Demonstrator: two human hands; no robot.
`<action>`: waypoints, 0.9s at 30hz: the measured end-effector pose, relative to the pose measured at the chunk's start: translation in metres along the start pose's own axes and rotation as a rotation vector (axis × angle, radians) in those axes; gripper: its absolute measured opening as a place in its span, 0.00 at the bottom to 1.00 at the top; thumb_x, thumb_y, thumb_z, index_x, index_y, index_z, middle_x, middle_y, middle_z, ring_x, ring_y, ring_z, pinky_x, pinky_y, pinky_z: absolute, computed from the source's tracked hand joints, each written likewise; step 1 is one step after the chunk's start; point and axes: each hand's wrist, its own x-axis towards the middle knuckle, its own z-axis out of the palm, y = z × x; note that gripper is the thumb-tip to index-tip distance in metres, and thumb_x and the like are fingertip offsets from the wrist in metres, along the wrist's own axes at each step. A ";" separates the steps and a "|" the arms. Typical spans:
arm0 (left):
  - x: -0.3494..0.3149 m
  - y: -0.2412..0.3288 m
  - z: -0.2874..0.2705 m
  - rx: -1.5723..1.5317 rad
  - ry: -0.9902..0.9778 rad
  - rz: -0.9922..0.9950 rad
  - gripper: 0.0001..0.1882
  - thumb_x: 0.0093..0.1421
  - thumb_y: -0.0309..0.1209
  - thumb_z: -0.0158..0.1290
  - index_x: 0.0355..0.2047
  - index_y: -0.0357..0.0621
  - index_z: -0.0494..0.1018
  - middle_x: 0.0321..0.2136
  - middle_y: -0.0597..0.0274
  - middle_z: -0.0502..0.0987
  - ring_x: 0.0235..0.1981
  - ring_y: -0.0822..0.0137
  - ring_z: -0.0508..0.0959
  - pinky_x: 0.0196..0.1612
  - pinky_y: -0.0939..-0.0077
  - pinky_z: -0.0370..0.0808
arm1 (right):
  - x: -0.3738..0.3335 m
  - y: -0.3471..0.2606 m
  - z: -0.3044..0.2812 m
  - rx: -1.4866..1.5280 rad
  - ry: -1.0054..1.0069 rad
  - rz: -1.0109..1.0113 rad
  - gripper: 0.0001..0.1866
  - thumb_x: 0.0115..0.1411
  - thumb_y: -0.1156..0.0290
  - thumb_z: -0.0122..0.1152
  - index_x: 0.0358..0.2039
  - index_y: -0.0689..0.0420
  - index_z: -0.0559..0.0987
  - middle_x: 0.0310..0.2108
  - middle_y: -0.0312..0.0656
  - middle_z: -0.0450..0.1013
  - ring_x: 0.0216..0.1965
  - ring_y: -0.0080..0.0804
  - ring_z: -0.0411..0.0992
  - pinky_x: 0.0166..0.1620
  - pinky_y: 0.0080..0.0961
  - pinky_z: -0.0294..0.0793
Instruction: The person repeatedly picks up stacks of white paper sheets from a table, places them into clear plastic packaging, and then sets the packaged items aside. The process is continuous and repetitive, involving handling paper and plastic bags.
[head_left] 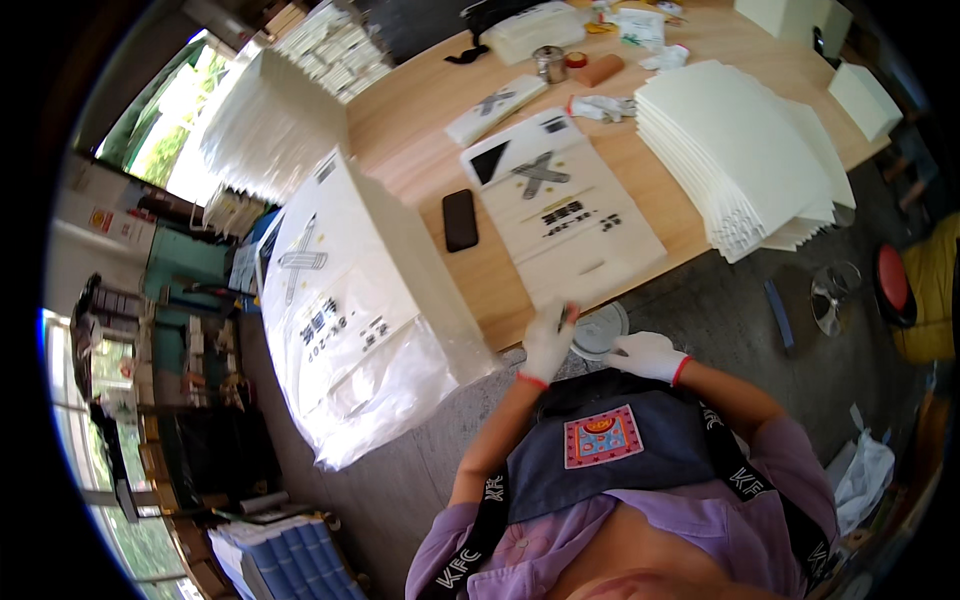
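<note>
My left hand (547,345), in a white glove with a red cuff, is at the front edge of the table. Its fingers are closed near the lower end of a flat printed plastic packet (590,235); a small dark spot shows at the fingertips, too small to name. My right hand (650,357), gloved the same way, hovers before my apron with fingers apart, holding nothing visible. Left of the packet lies a black phone (460,220). A tall stack of white sheets in a printed clear bag (340,290) stands at the table's left.
Fanned white sheets (730,150) lie at the table's right. Farther back are a loose glove (600,107), a metal tin (549,64), a brown block (600,70) and a slim printed pack (495,108). A round pale container (603,325) sits below the table edge.
</note>
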 end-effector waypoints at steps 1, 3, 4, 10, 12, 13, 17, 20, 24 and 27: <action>0.026 0.013 0.003 0.082 -0.003 0.032 0.09 0.57 0.37 0.54 0.34 0.47 0.72 0.28 0.52 0.76 0.32 0.53 0.77 0.35 0.59 0.72 | -0.010 0.005 -0.003 0.054 0.023 0.060 0.23 0.57 0.46 0.50 0.35 0.54 0.80 0.34 0.48 0.77 0.38 0.46 0.75 0.41 0.39 0.72; 0.064 0.020 0.018 0.232 -0.013 0.110 0.10 0.55 0.39 0.56 0.32 0.48 0.73 0.28 0.52 0.75 0.33 0.52 0.76 0.36 0.57 0.71 | -0.029 0.011 -0.012 0.160 0.072 0.176 0.23 0.57 0.47 0.50 0.35 0.54 0.80 0.34 0.47 0.77 0.38 0.46 0.76 0.41 0.38 0.72; 0.078 0.009 0.031 0.301 -0.021 0.154 0.10 0.53 0.39 0.56 0.31 0.48 0.74 0.28 0.52 0.75 0.33 0.51 0.76 0.36 0.57 0.71 | -0.035 0.014 -0.012 0.176 0.100 0.204 0.22 0.57 0.47 0.51 0.35 0.53 0.80 0.34 0.45 0.78 0.38 0.44 0.76 0.42 0.36 0.73; 0.115 -0.006 0.044 0.288 -0.261 -0.013 0.06 0.51 0.37 0.56 0.25 0.52 0.78 0.31 0.56 0.78 0.36 0.55 0.77 0.37 0.61 0.72 | -0.045 0.028 0.001 0.314 0.180 0.254 0.22 0.56 0.47 0.51 0.35 0.52 0.80 0.33 0.43 0.78 0.38 0.43 0.76 0.41 0.35 0.73; 0.118 -0.012 0.043 0.220 -0.247 -0.042 0.05 0.51 0.36 0.55 0.25 0.53 0.78 0.32 0.58 0.79 0.37 0.56 0.77 0.38 0.62 0.73 | -0.044 0.028 0.000 0.334 0.172 0.235 0.21 0.57 0.48 0.51 0.35 0.53 0.79 0.32 0.43 0.78 0.35 0.40 0.77 0.40 0.33 0.73; 0.118 -0.014 0.041 0.177 -0.230 -0.043 0.04 0.51 0.35 0.55 0.25 0.53 0.78 0.33 0.59 0.79 0.37 0.57 0.77 0.38 0.62 0.73 | -0.042 0.028 -0.001 0.341 0.166 0.222 0.21 0.57 0.48 0.52 0.35 0.53 0.79 0.31 0.43 0.78 0.34 0.39 0.77 0.39 0.32 0.73; 0.122 -0.008 0.030 0.140 -0.161 -0.023 0.07 0.51 0.33 0.53 0.31 0.52 0.78 0.33 0.59 0.79 0.39 0.57 0.77 0.40 0.64 0.72 | -0.021 0.025 -0.023 0.584 0.204 0.098 0.19 0.60 0.53 0.53 0.35 0.57 0.78 0.29 0.42 0.77 0.27 0.30 0.76 0.34 0.26 0.74; 0.128 -0.003 0.025 0.110 -0.158 0.015 0.13 0.51 0.35 0.54 0.38 0.51 0.75 0.32 0.61 0.79 0.40 0.55 0.76 0.43 0.63 0.71 | 0.002 0.019 -0.047 0.745 0.236 0.008 0.19 0.61 0.55 0.53 0.35 0.60 0.77 0.27 0.41 0.77 0.25 0.26 0.75 0.32 0.23 0.73; 0.124 0.001 0.031 0.437 -0.047 0.161 0.20 0.49 0.41 0.59 0.43 0.50 0.72 0.37 0.60 0.78 0.43 0.55 0.74 0.45 0.62 0.70 | 0.017 0.004 -0.054 0.741 0.255 -0.045 0.19 0.62 0.55 0.52 0.35 0.61 0.77 0.27 0.40 0.76 0.24 0.25 0.74 0.31 0.23 0.73; 0.130 0.005 0.035 0.541 -0.241 0.072 0.22 0.49 0.43 0.60 0.43 0.50 0.72 0.42 0.58 0.76 0.45 0.55 0.73 0.46 0.61 0.70 | 0.017 0.002 -0.043 0.655 0.217 -0.070 0.19 0.62 0.55 0.51 0.34 0.60 0.77 0.27 0.39 0.76 0.24 0.25 0.74 0.31 0.23 0.73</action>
